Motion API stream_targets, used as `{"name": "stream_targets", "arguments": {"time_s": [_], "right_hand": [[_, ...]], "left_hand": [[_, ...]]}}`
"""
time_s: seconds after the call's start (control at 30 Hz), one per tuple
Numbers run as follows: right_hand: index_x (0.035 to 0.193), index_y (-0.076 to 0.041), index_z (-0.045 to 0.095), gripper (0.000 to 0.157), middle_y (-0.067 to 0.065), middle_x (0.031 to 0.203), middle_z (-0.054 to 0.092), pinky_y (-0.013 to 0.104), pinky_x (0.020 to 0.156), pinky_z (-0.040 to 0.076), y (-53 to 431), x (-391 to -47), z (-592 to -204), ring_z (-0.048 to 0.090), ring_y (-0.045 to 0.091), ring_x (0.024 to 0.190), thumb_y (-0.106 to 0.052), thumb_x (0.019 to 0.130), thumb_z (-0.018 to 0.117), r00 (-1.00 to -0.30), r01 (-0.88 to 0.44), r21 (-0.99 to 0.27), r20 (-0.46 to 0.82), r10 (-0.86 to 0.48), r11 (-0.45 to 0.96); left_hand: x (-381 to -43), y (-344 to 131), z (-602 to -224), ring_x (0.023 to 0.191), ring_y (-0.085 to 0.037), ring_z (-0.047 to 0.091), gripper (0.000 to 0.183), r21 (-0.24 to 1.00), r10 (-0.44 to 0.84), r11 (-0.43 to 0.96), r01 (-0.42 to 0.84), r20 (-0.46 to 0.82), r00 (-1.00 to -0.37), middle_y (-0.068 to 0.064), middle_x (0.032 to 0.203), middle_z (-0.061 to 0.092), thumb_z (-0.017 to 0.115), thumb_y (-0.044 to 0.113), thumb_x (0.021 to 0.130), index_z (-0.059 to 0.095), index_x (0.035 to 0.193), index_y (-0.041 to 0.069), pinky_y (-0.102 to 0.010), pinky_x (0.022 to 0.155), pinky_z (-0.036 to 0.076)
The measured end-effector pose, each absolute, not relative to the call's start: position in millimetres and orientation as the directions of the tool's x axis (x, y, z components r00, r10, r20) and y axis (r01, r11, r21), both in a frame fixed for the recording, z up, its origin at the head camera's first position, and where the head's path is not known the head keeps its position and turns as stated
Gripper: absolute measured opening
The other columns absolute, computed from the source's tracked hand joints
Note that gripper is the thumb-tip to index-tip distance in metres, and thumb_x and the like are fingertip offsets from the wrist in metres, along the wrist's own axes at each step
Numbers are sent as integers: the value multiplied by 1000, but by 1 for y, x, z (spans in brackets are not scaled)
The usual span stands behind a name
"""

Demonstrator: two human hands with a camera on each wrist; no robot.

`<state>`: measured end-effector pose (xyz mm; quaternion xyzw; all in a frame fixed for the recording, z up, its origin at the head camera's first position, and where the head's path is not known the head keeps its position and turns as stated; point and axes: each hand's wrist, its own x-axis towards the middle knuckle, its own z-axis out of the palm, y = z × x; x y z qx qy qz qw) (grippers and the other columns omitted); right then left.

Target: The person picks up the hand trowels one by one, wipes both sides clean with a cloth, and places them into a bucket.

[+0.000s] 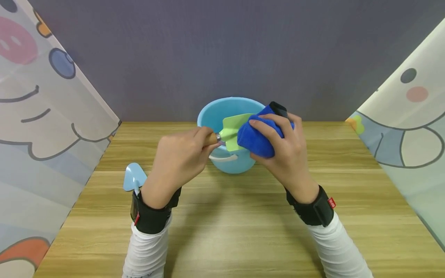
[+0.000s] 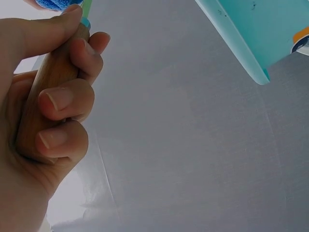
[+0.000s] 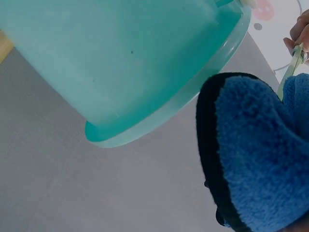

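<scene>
A small light-green shovel [image 1: 231, 132] is held over a light-blue bucket [image 1: 232, 167]. My left hand [image 1: 180, 158] grips its wooden handle [image 2: 52, 79], with the fingers curled round it in the left wrist view. In my right hand [image 1: 283, 150] is a bunched blue cloth [image 1: 256, 136] with a dark edge, pressed against the shovel's blade; it covers the blade's right end. The right wrist view shows the cloth's fluffy face [image 3: 260, 154] close up, beside the bucket's outer wall [image 3: 120, 63].
A light-blue toy shovel [image 1: 133, 177] lies on the wooden table [image 1: 222, 231] left of my left wrist, partly hidden by it. The bucket's white handle [image 1: 224, 158] hangs at its front. A grey wall [image 1: 222, 58] rises behind, with cartoon-printed sheets [image 1: 406, 116] on both sides.
</scene>
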<state>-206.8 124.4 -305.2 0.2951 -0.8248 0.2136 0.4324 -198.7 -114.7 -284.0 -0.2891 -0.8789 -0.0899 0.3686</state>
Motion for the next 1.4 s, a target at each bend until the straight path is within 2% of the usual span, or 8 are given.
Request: {"name": "stream_targets", "arguments": {"time_s": [0.6, 0.9, 1.07, 1.13, 1.27, 1.4], "right_hand": [[121, -12, 63, 66, 25, 119, 61, 66, 86, 47, 133, -210, -301, 47, 46, 113, -13, 60, 88, -483, -640, -152, 841, -241, 753], [123, -13, 63, 64, 26, 121, 61, 66, 86, 47, 146, -215, -296, 47, 46, 111, -15, 63, 87, -502, -606, -154, 835, -225, 780], [122, -14, 62, 67, 25, 123, 61, 68, 89, 45, 157, -213, -294, 46, 45, 111, -11, 60, 89, -520, -560, -198, 840, -156, 804], [121, -15, 63, 66, 25, 124, 61, 68, 90, 45, 160, -211, -293, 45, 45, 112, -10, 60, 88, -523, -547, -217, 843, -127, 809], [122, -15, 63, 63, 25, 126, 60, 69, 91, 45, 163, -209, -291, 44, 44, 114, -10, 63, 86, -524, -540, -247, 847, -91, 805], [123, -15, 62, 61, 25, 126, 59, 69, 92, 45, 165, -208, -288, 44, 44, 115, -11, 66, 84, -520, -537, -241, 849, -93, 808]], "left_hand": [[-200, -116, -284, 39, -11, 46, 27, -41, 411, 828, 560, 723, -555, 2, 51, 58, 69, 37, 86, 71, 88, 10, -31, 31, 34], [-205, -119, -285, 41, -13, 50, 22, -29, 382, 849, 528, 724, -575, 1, 56, 64, 73, 33, 83, 72, 89, 11, -33, 33, 37], [-210, -115, -290, 42, -14, 49, 23, -10, 376, 846, 532, 719, -585, -1, 60, 64, 71, 32, 85, 71, 91, 10, -34, 33, 38], [-213, -113, -290, 42, -13, 47, 23, -4, 385, 840, 543, 709, -591, 1, 59, 61, 71, 33, 85, 69, 90, 10, -32, 33, 35], [-223, -106, -285, 40, -11, 36, 27, 2, 419, 830, 558, 658, -626, 4, 51, 43, 70, 34, 86, 60, 79, 10, -26, 36, 23], [-240, -94, -281, 42, -14, 31, 35, -13, 480, 823, 569, 553, -682, 4, 55, 27, 65, 37, 90, 51, 73, 10, -26, 41, 15]]}}
